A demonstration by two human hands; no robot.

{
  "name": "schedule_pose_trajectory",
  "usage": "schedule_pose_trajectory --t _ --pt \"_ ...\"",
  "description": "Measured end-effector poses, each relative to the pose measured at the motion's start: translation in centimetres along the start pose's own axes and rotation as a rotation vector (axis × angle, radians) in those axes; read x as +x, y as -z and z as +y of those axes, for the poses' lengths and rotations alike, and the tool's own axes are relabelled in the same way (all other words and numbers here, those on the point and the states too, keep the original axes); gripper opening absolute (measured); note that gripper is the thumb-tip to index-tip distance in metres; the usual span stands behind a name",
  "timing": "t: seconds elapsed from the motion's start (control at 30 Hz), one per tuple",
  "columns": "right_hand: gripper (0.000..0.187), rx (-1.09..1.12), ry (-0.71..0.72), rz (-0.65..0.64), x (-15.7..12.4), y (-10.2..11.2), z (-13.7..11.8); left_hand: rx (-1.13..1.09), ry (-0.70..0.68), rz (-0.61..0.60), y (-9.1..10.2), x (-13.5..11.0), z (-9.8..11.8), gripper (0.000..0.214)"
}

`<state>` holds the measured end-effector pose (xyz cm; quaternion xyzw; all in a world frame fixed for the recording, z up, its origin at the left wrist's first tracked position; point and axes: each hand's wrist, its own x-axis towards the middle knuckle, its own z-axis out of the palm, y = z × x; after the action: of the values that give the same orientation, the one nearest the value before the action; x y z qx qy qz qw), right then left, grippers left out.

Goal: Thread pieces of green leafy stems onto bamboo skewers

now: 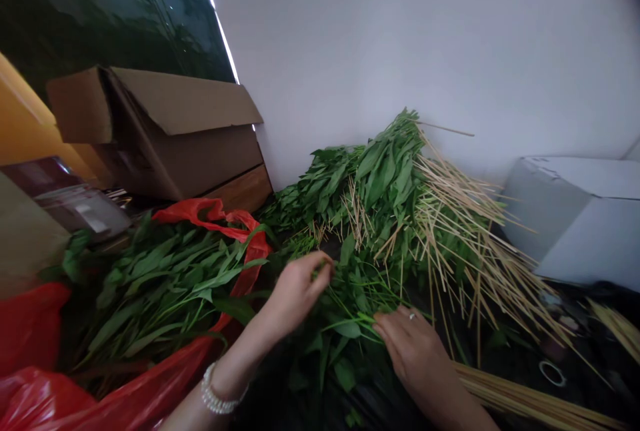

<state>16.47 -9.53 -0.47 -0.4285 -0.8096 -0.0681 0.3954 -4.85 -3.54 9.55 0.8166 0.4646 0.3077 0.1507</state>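
Logging two bare hands over a clump of leafy stems [353, 331] lying on a dark surface [280, 404], between the hands and just ahead of them. We note the left hand [299, 289], a beaded bracelet [220, 389] at its wrist, with its grip pressed together, pinching a few stems at the clump's left side; leaves partly hide the fingertips. The right hand [409, 355], wearing a ring [412, 315], has its grip open, the fingers laid nearly flat on thin pale stems [350, 319] without closing around them. These stems run roughly side to side across our view, from the left fingertips toward the right fingertips, and the right hand sits nearer their visible ends. Behind stands a heap of greens [385, 177] mixed with bamboo skewers [465, 251]. More greens [160, 291] and a red plastic bag [30, 324] lie to the left, and a skewer bundle [530, 397] lies at lower right.
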Motion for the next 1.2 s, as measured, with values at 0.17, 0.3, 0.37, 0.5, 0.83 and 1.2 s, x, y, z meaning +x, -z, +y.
schedule_pose_trajectory --t 0.17,0.3,0.37,0.5,0.83,1.2 --pt "0.024 -0.146 0.099 0.044 -0.2 -0.6 -0.4 0.348 -0.297 -0.302 -4.0 -2.5 2.2 0.011" --pt "0.032 -0.234 0.132 0.026 -0.2 -0.8 -0.7 0.491 -0.368 -0.389 -5.0 -3.1 1.8 0.01" --pt "0.035 -0.266 0.14 0.002 -0.1 -0.8 -1.1 0.538 -0.38 -0.386 -4.7 -3.1 1.5 0.009" --pt "0.028 -0.173 0.068 0.071 0.2 -0.6 -2.1 0.485 -0.399 -0.356 -4.4 -3.2 1.7 0.008" --pt "0.032 0.714 -0.773 -0.039 0.5 2.2 1.1 -0.057 -0.185 -0.177 -0.2 -2.8 2.2 0.024" --pt "0.019 -0.063 -0.173 -0.202 -0.4 0.4 0.7 -0.696 0.022 0.12 7.0 -4.5 0.3 0.033"
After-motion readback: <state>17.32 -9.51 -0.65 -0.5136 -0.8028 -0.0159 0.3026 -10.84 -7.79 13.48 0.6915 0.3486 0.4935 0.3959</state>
